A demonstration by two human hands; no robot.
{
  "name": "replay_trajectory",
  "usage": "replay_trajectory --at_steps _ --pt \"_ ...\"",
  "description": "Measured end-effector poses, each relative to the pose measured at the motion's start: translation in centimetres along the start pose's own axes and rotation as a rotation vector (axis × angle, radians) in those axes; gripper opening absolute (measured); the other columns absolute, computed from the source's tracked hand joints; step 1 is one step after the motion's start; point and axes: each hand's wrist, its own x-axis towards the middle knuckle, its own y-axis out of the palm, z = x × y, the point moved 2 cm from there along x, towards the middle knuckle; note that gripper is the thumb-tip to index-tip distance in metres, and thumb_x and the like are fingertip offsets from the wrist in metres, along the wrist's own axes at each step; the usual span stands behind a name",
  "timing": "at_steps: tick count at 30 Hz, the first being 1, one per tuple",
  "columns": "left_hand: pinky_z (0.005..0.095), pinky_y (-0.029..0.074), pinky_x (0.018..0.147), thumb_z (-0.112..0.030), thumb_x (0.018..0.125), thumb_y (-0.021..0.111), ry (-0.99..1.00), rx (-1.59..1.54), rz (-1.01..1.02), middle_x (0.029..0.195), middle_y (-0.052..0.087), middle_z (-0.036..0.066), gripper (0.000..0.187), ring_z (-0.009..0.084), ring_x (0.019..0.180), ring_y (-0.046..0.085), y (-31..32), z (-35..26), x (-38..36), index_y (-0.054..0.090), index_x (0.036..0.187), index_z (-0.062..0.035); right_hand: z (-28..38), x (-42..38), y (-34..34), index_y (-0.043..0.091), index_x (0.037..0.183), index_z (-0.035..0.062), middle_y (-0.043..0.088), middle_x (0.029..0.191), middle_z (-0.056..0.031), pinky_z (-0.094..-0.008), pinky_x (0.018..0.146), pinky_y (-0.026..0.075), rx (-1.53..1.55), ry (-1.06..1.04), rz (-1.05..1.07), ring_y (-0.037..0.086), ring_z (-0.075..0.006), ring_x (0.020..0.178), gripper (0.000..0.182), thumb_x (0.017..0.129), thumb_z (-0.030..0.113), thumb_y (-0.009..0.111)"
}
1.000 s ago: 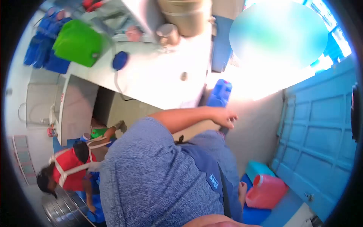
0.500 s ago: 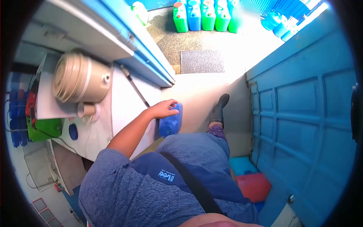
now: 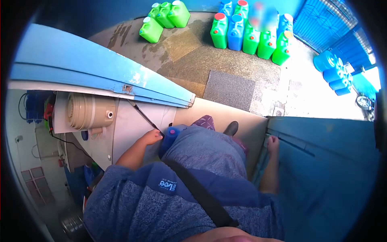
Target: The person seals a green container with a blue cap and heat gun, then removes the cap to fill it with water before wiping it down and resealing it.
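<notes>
My left hand [image 3: 152, 137] is closed in a loose fist with nothing visible in it, just left of a blue container [image 3: 172, 136] with a red cap that stands by my leg. A dark rod [image 3: 146, 115] lies on the white surface and ends near this hand. On the right, my right hand [image 3: 273, 144] is curled closed at the edge of the blue door [image 3: 322, 173]; what its fingers hold is hidden.
Beyond the doorway are several green and blue jugs [image 3: 251, 39] and a grey mat [image 3: 229, 90]. Blue drums [image 3: 333, 72] stand farther right. A beige cooler [image 3: 89, 111] sits on the left surface. A blue frame [image 3: 100, 68] borders the doorway.
My left hand has closed and moved left and down from above the blue container. My right hand has come into view at the door. The view has turned, showing more jugs outside.
</notes>
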Motion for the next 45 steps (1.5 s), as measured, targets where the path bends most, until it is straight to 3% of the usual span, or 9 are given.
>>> replay_trajectory --at_steps 9,13,24,31,33,34,37,39,45 --pt "0.0391 0.052 0.093 -0.038 0.087 0.074 0.062 -0.037 0.042 0.117 0.068 0.02 0.064 0.0277 0.109 0.066 -2.8 -8.6 8.1 0.054 0.133 0.001 -1.2 7.2 3.1 0.062 0.105 0.0045 0.06 0.081 -0.0014 -0.0258 0.063 0.049 -0.149 -0.129 0.106 0.055 -0.0088 0.07 0.016 0.093 0.016 0.061" --pt "0.0388 0.053 0.091 -0.033 0.089 0.073 0.279 -0.126 -0.144 0.114 0.069 0.02 0.058 0.0282 0.107 0.068 -5.4 -17.4 12.7 0.054 0.131 0.0018 -0.5 1.0 3.4 0.066 0.108 -0.0009 0.071 0.1 -0.0165 -0.0384 0.086 0.054 -0.649 0.059 0.433 0.068 -0.0239 0.095 0.041 0.09 0.035 0.069" --pt "0.0386 0.053 0.092 -0.036 0.09 0.071 0.3 -0.288 -0.357 0.121 0.068 0.016 0.056 0.027 0.108 0.068 -4.6 -18.4 9.3 0.055 0.133 -0.0035 3.6 11.5 3.7 0.063 0.105 0.0007 0.064 0.085 -0.0105 -0.0362 0.057 0.05 -0.778 -0.018 0.795 0.063 -0.0219 0.071 0.027 0.091 0.024 0.061" --pt "0.0395 0.055 0.082 -0.034 0.087 0.074 -0.267 -0.695 -0.726 0.1 0.07 0.015 0.048 0.0236 0.095 0.068 18.2 -2.1 -6.8 0.061 0.119 -0.0007 12.5 18.8 6.3 0.063 0.092 0.0011 0.059 0.077 -0.008 -0.031 0.04 0.043 -0.735 0.068 0.657 0.061 -0.0183 0.06 0.016 0.089 0.015 0.058" --pt "0.0384 0.054 0.085 -0.023 0.09 0.07 -0.242 -0.851 -0.417 0.11 0.069 0.01 0.046 0.0175 0.095 0.064 27.1 1.6 -12.4 0.059 0.13 -0.0022 15.3 19.2 8.5 0.059 0.112 0.0004 0.06 0.077 -0.0058 -0.0286 0.04 0.043 -0.804 0.063 0.67 0.059 -0.0157 0.058 0.025 0.092 0.015 0.058" --pt "0.0385 0.043 0.108 -0.014 0.094 0.062 -0.128 -0.776 -0.702 0.142 0.055 0.015 0.058 0.0232 0.129 0.053 31.6 1.6 -15.0 0.042 0.147 -0.0036 16.3 19.4 9.5 0.059 0.112 0.0004 0.06 0.077 -0.0058 -0.0286 0.04 0.043 -0.837 0.036 0.68 0.059 -0.0157 0.058 0.025 0.092 0.015 0.058" --pt "0.0401 0.028 0.12 0.0 0.088 0.056 -0.247 -1.012 -0.743 0.156 0.04 0.015 0.071 0.0255 0.143 0.037 40.9 0.9 -23.9 0.032 0.155 -0.0064 18.3 17.8 14.1 0.06 0.111 0.0012 0.062 0.082 -0.0077 -0.0302 0.041 0.045 -0.965 -0.028 0.751 0.063 -0.0174 0.061 0.026 0.092 0.018 0.059" --pt "0.0444 0.037 0.113 -0.034 0.1 0.057 -0.622 -0.995 -0.646 0.149 0.047 0.016 0.058 0.0286 0.135 0.046 50.6 1.5 -26.9 0.042 0.149 -0.0069 18.1 14.9 17.7 0.06 0.115 0.0006 0.066 0.085 -0.0098 -0.0298 0.042 0.046 -1.054 -0.122 0.774 0.064 -0.017 0.061 0.031 0.091 0.02 0.061" --pt "0.0367 0.049 0.073 -0.024 0.097 0.061 -0.841 -1.497 -0.301 0.115 0.063 0.013 0.046 0.0227 0.094 0.064 65.0 4.4 -28.9 0.05 0.138 -0.0066 11.0 3.9 31.7 0.067 0.105 0.0004 0.071 0.09 -0.019 -0.0402 0.064 0.056 -1.492 -0.538 0.954 0.07 -0.0288 0.076 0.034 0.084 0.026 0.065"
